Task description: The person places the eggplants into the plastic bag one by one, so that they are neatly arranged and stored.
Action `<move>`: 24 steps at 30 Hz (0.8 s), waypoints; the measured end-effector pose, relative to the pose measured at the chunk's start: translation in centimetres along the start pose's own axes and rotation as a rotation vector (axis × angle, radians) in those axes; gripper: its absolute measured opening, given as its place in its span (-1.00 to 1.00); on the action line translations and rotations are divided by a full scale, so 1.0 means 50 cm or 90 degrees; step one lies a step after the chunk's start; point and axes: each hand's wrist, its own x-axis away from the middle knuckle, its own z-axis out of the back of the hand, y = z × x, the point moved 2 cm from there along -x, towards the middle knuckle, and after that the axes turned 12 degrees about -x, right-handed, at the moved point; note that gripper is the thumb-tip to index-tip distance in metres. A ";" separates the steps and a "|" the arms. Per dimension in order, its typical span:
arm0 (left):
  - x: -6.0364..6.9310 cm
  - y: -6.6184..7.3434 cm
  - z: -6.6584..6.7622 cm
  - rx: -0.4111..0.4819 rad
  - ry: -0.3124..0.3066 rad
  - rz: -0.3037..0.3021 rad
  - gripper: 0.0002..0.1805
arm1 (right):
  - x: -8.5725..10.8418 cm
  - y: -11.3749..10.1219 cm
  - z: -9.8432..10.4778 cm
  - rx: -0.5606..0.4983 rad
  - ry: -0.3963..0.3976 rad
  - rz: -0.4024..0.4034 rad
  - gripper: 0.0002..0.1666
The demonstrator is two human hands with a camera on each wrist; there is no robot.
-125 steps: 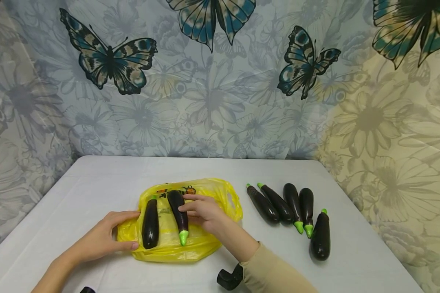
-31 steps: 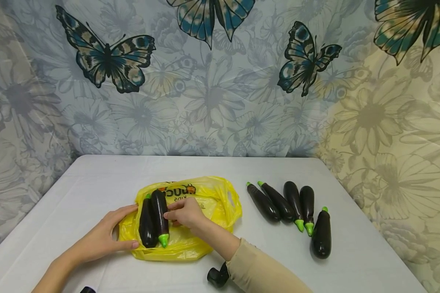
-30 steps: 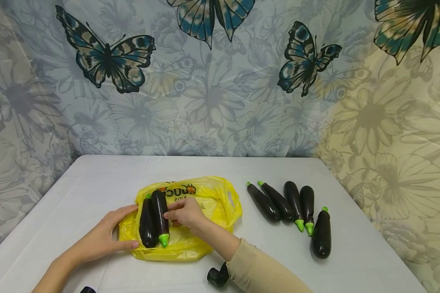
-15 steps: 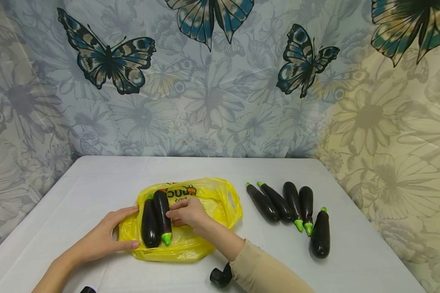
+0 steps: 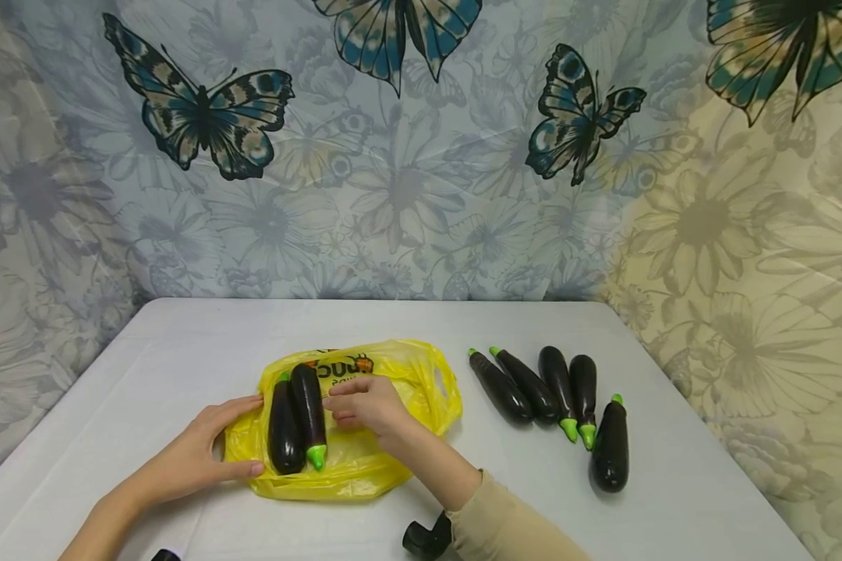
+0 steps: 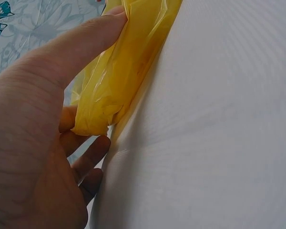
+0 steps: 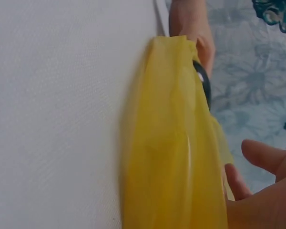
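Note:
A yellow plastic bag (image 5: 393,389) lies spread on the table, with a dark eggplant (image 5: 284,428) at its left and a second eggplant (image 5: 309,409) right beside it. My left hand (image 5: 182,448) holds the bag's left edge; in the left wrist view the thumb (image 6: 97,36) lies on the yellow film and the fingers are behind it. Just right of the second eggplant is my right hand (image 5: 372,409), its fingers extended and holding nothing. The right wrist view shows this hand (image 7: 267,191) with thumb and fingers spread beside the bag.
Several more eggplants lie in a group at the right of the white table (image 5: 203,335), the nearest being one eggplant (image 5: 610,448). A black curved object (image 5: 424,538) shows by the right sleeve, and another dark object (image 5: 165,555) at the bottom edge.
The second eggplant has moved left across the bag, pushed up beside the first. My right hand moved left with it, then let go and drew slightly right. The left hand stayed put.

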 end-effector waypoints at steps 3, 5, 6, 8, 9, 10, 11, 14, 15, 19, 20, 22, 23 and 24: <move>0.000 -0.001 0.000 -0.001 0.001 0.003 -0.05 | 0.005 -0.004 0.001 -0.002 -0.004 0.013 -0.81; 0.000 -0.002 0.000 0.000 0.001 0.002 -0.04 | 0.010 -0.006 0.002 0.000 -0.006 0.023 -0.81; 0.001 -0.002 -0.001 0.002 0.000 0.003 -0.05 | 0.012 -0.007 0.002 0.000 -0.008 0.027 -0.81; 0.000 -0.002 -0.001 0.003 0.000 0.002 -0.05 | 0.017 -0.009 0.003 -0.001 -0.011 0.035 -0.79; 0.000 -0.002 0.000 0.002 0.000 0.001 -0.05 | 0.019 -0.010 0.003 -0.002 -0.012 0.038 -0.78; 0.000 -0.001 0.000 0.002 0.001 0.001 -0.05 | 0.020 -0.011 0.004 -0.005 -0.014 0.039 -0.76; 0.000 -0.001 0.000 0.002 0.001 0.001 -0.05 | 0.020 -0.011 0.004 -0.009 -0.015 0.040 -0.75; 0.000 0.000 0.001 0.003 0.000 0.003 -0.05 | 0.022 -0.012 0.007 -0.015 -0.014 0.039 -0.73; 0.000 0.000 0.001 0.002 -0.001 0.004 -0.05 | 0.022 -0.013 0.009 -0.016 -0.013 0.039 -0.73; -0.001 0.000 0.001 -0.003 -0.001 0.004 -0.04 | 0.024 -0.015 0.014 -0.017 0.000 0.038 -0.73; -0.001 0.000 0.001 -0.005 -0.001 0.004 -0.04 | 0.024 -0.015 0.016 -0.019 0.002 0.038 -0.74; -0.001 0.000 0.001 -0.007 0.000 0.003 -0.03 | 0.024 -0.015 0.017 -0.023 0.002 0.037 -0.73; 0.000 0.000 0.001 -0.006 0.000 0.003 -0.03 | 0.025 -0.015 0.018 -0.025 0.001 0.036 -0.73; 0.000 0.000 0.002 -0.005 0.000 0.003 -0.03 | 0.025 -0.015 0.019 -0.027 -0.001 0.036 -0.73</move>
